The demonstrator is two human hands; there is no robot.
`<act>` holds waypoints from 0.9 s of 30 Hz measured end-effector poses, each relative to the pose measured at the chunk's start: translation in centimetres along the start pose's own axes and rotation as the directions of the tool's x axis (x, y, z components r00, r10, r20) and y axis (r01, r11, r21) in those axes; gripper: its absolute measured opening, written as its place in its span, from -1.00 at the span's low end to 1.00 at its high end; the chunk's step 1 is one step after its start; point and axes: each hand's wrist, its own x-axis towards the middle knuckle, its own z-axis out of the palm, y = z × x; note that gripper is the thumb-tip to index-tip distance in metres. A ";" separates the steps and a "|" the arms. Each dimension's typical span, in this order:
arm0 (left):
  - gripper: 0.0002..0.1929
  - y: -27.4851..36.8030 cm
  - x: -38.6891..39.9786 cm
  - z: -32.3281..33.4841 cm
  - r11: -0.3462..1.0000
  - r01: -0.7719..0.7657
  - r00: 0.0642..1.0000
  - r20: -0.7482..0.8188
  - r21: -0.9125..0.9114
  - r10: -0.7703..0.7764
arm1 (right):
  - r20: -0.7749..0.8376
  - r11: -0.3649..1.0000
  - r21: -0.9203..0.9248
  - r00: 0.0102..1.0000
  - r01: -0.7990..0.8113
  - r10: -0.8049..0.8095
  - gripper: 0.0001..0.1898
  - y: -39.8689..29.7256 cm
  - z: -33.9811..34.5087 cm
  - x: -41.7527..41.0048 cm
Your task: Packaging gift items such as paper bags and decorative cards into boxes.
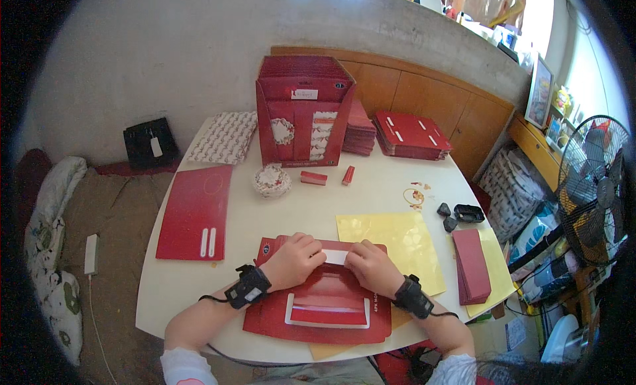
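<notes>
Flat on the table before me lies a printed red card sheet (258, 315), with a glossy red curved panel (328, 310) edged in white on its near part. Along its far part runs a short white strip (334, 256). My left hand (299, 261) pinches the strip's left end with bent fingers. At the other end, the fingers of my right hand (372, 267) grip it in the same way. Whether the strip is a separate piece or a folded edge of the card cannot be told. Both wrists wear black strapped devices.
A red display box (303, 146) stands at the back, beside stacked red cards (412, 134). Patterned sheets (223, 136), a red folder (194, 211), a wreath-patterned stack (272, 181), yellow sheets (392, 246) and dark red card strips (471, 266) surround the work. A fan (603, 191) stands right.
</notes>
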 end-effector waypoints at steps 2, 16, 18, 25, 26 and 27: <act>-0.85 0.5 -0.4 -0.5 0.997 -0.047 0.998 0.032 0.062 0.045 | 0.025 0.957 -0.237 0.986 0.167 -0.165 -0.84 -0.9 -0.4 -0.1; -0.39 5.3 -1.0 -0.8 0.990 0.048 0.963 0.258 0.136 -0.082 | 0.088 0.899 -0.376 0.974 0.226 -0.208 -0.66 -3.2 -0.1 -1.2; -0.37 5.3 -1.3 -0.8 0.989 0.137 0.958 0.244 0.060 -0.148 | 0.115 0.905 -0.383 0.981 0.188 -0.155 -0.67 -3.5 -0.3 -1.6; -0.25 5.6 -2.0 -2.3 0.934 0.215 0.903 0.307 0.285 -0.301 | 0.133 0.923 -0.365 0.988 0.126 -0.083 -0.67 -3.5 -0.7 -2.6; -0.25 5.7 -2.0 -2.3 0.934 0.216 0.902 0.308 0.284 -0.302 | 0.127 0.917 -0.378 0.988 0.125 -0.082 -0.67 -3.5 -0.6 -2.6; -0.24 5.9 -2.0 -2.3 0.918 0.239 0.888 0.311 0.318 -0.339 | 0.122 0.911 -0.392 0.989 0.124 -0.082 -0.68 -3.4 -0.5 -2.6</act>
